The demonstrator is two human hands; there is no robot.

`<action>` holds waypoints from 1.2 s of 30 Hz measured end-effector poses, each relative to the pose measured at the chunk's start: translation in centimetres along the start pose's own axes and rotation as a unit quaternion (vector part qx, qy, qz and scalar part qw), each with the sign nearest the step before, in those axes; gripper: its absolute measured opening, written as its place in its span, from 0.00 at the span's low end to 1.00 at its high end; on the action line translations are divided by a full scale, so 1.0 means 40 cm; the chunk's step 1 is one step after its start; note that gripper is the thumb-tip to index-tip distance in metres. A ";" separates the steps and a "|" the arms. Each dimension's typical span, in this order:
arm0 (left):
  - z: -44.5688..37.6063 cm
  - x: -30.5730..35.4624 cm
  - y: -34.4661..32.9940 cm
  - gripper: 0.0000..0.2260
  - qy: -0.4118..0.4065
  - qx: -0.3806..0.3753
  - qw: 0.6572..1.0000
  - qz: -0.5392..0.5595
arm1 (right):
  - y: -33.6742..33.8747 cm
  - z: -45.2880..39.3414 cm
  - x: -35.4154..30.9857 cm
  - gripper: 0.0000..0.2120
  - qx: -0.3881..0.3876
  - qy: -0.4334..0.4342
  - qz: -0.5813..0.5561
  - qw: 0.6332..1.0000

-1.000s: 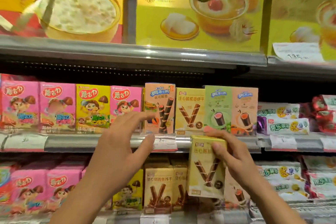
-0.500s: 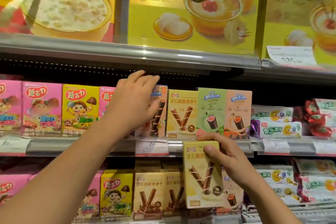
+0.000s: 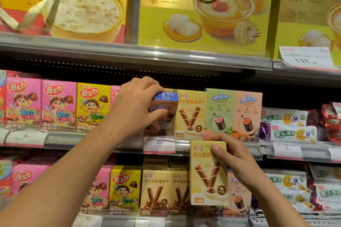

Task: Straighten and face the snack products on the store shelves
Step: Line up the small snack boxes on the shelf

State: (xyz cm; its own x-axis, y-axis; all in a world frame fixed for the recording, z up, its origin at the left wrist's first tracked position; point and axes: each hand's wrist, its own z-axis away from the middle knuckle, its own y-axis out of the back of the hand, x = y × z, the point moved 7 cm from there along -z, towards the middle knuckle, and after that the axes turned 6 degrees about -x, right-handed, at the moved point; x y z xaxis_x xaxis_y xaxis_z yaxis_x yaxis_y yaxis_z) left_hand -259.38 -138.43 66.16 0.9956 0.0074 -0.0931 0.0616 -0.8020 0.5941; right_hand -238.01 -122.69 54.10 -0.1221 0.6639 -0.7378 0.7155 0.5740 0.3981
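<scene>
gripping a brown cardboard snack box with a blue top flap (image 3: pixel 163 114), our left hand (image 3: pixel 137 106) tilts it forward on the middle grey shelf rail (image 3: pixel 92 139), just beside a pale yellow wafer-roll box (image 3: pixel 190 112). our right hand (image 3: pixel 233 155) pinches another pale yellow cardboard wafer-roll box (image 3: pixel 207 173) by its upper right edge, holding it upright in front of the lower shelf's boxes.
</scene>
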 end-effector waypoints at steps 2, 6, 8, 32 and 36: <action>0.013 0.008 0.025 0.23 -0.004 0.010 1.000 0.011 | 0.000 0.002 -0.002 0.15 0.003 -0.001 -0.002 1.000; 0.046 0.017 0.126 0.17 0.001 0.058 0.996 0.061 | 0.001 0.003 -0.008 0.14 0.006 -0.009 -0.001 1.000; 0.074 0.015 0.162 0.14 0.010 0.055 0.992 0.115 | 0.004 0.004 -0.006 0.15 0.006 -0.014 0.007 1.000; 0.350 -0.138 -0.177 0.12 0.022 -0.157 0.964 0.211 | -0.086 -0.229 -0.370 0.13 0.048 0.123 0.219 0.967; 0.353 -0.141 -0.183 0.13 0.016 -0.147 0.964 0.222 | -0.104 -0.282 -0.380 0.13 0.055 0.108 0.260 0.958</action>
State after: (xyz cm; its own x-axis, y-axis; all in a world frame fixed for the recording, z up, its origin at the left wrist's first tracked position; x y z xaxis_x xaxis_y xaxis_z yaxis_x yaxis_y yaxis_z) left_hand -266.45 -141.05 51.06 0.9296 -0.2751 0.2451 -0.3589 -0.5258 0.7712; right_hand -246.90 -129.77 69.80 0.1385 0.9372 -0.3202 0.7848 0.0933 0.6127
